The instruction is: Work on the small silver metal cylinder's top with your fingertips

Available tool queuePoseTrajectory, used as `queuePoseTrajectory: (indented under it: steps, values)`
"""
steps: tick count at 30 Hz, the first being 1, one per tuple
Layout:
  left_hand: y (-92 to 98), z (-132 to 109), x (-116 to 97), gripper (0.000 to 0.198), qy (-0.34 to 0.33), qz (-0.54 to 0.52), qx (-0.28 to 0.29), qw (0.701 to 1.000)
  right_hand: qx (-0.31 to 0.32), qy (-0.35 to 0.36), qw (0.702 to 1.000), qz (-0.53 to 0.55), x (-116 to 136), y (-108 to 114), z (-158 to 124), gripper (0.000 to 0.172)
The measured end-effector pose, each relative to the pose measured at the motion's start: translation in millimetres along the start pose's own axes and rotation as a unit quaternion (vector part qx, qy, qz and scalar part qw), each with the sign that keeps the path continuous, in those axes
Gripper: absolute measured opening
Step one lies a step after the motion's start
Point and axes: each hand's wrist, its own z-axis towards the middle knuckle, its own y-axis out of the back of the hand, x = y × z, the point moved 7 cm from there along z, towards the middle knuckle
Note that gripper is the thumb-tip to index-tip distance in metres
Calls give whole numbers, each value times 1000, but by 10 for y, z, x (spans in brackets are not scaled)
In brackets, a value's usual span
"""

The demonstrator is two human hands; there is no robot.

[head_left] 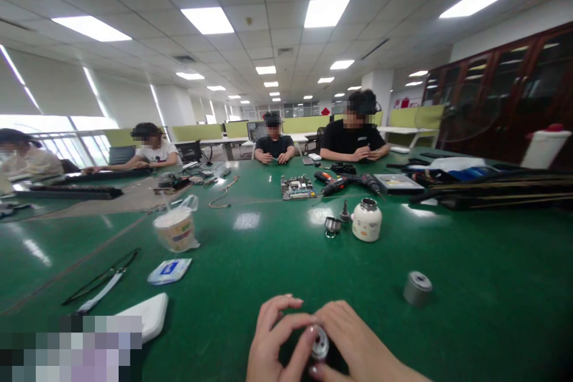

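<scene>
Lying at far left on the green worktop (250, 274): a black cord (101, 277), a white pouch (150, 313), a blue-and-white packet (170, 270), a wrapped cup (176, 230). Pinching with the left hand (273, 340), grip clenched on a small round metal part (319, 343) at the near edge: silvery, shiny, ring-shaped with a dark hollow centre. Closing over the same part from the other side, the right hand (358, 343). Standing farther back: a white bottle (366, 220). Resting well apart at right: a grey metal cap (417, 288).
</scene>
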Motion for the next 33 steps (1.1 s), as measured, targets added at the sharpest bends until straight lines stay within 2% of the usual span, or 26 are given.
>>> queuePoseTrajectory:
  steps: [3,6,9,13,16,19,21,24,26,33]
  values:
    - [79,58,155,20,77,95,-19,992,4,-1,1000,15,10,15,-5,24]
    - [49,55,310,16,174,174,22,969,4,3,999,33,46,50,-10,24]
    - [-12,36,343,16,198,198,57,958,9,1,999,42,72,71,-15,23]
    - [-21,48,289,20,151,208,40,966,17,1,999,43,93,83,-20,23]
    - [-4,69,252,15,123,201,23,972,15,1,999,46,96,95,-17,22]
    - [66,81,176,15,106,134,-19,985,11,-1,999,50,83,96,-15,22]
    - [103,76,63,18,63,70,-40,995,11,1,999,48,74,83,-20,24]
    - [76,44,-72,21,13,10,-14,1000,9,8,999,42,63,59,-34,26]
    - [51,26,-99,22,9,-8,3,1000,5,8,999,39,55,52,-42,27]
    - [51,34,-161,20,-16,-35,5,999,-4,18,998,55,75,77,-34,21]
